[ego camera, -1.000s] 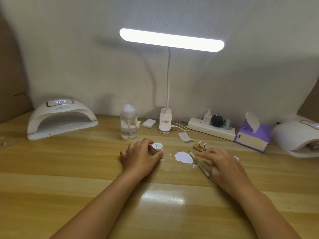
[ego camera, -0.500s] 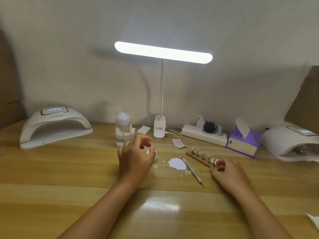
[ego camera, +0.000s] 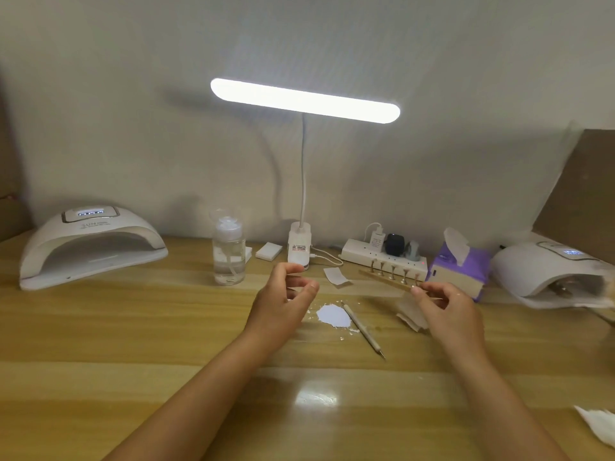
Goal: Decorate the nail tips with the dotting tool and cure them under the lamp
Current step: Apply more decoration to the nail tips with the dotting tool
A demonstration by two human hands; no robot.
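Observation:
My right hand pinches the near end of a wooden strip and holds it lifted off the desk. Several nail tips stand on small posts along it. The dotting tool lies on the desk between my hands, beside a white patch with crumbs around it. My left hand hovers left of the patch, its fingers curled around something small and pale, apparently the little jar, mostly hidden. One white curing lamp stands at the far left, a second curing lamp at the far right.
A lit desk lamp stands at the back, with a clear pump bottle, a power strip and a purple tissue pack. Paper scraps lie near the strip. A crumpled tissue sits at the near right edge.
My right hand left the dotting tool, took the strip's end and raised it off the desk. My left hand rose from the desk near the jar. The view tilted up.

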